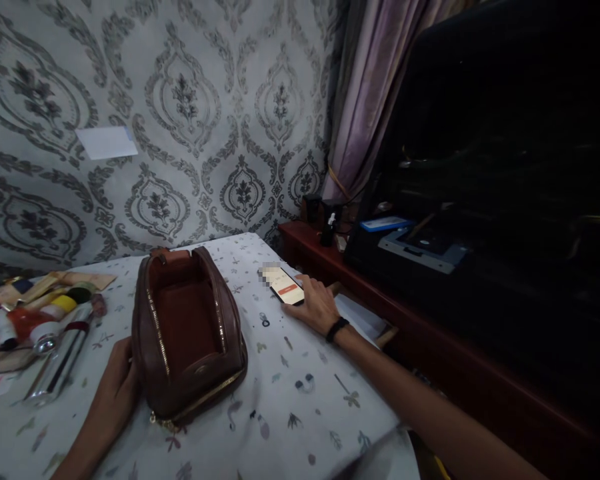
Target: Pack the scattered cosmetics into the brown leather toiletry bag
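A brown leather zip bag [145, 333] stands on the patterned tablecloth, its top unzipped and its reddish-brown inside showing no contents. My left hand [117, 380] grips the bag's left side near the front, with some fingertips hidden against it. To the right of the bag, a smartphone [286, 288] with a lit screen and an orange button lies flat or nearly so on the cloth. My right hand [317, 303], a black band on its wrist, is closed around the phone's near end, thumb on one edge and fingers on the other.
Left of the bag lie several cosmetics, among them a silver tube [55, 367] and an orange-red bottle [27, 327]. A dark red cabinet [305, 240] with an open drawer [363, 317] borders the table on the right. On it are a dropper bottle [329, 230] and a large dark screen [480, 133].
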The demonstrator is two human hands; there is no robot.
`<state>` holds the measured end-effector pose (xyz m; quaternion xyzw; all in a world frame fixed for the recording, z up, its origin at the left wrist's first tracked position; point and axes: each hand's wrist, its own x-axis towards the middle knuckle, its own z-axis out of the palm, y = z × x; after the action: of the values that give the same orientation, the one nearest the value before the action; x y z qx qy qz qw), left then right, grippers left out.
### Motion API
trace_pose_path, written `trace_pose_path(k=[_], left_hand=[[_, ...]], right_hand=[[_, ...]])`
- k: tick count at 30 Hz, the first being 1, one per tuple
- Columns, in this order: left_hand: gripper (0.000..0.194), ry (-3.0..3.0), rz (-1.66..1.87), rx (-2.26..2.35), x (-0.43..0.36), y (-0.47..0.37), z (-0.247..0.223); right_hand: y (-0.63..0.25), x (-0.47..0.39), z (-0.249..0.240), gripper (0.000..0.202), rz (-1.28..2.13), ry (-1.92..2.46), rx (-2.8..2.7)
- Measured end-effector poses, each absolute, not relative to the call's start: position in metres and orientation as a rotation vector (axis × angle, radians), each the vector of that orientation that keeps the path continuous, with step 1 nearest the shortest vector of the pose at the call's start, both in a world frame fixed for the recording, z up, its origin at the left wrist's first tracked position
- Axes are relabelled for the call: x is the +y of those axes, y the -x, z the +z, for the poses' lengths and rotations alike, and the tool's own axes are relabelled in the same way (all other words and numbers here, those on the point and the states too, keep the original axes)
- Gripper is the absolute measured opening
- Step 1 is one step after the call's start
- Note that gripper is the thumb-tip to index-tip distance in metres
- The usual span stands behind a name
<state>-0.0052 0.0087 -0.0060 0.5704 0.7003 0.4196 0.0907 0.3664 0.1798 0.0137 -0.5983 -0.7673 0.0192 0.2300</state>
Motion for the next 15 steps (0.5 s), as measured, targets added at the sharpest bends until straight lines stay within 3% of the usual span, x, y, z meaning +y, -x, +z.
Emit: trace_pose_path(k=[6, 12, 15], left_hand=[[0.05, -1.612, 1.413, 1.947, 0.007, 0.0, -0.002], [0.04, -1.588, 1.471, 1.943, 0.007, -0.012, 0.009], [0.031, -1.588, 1.665, 2.071, -0.004, -0.015, 0.029]], right_hand=[[-0.366, 0.164, 0.03, 0.026, 0.049, 1.271, -2.14], [-0.336, 0.084, 0.068, 0.018, 0.71, 0.778, -2.636], [-0.319, 0.042, 0.078, 0.016, 0.836, 0.585, -2.713]])
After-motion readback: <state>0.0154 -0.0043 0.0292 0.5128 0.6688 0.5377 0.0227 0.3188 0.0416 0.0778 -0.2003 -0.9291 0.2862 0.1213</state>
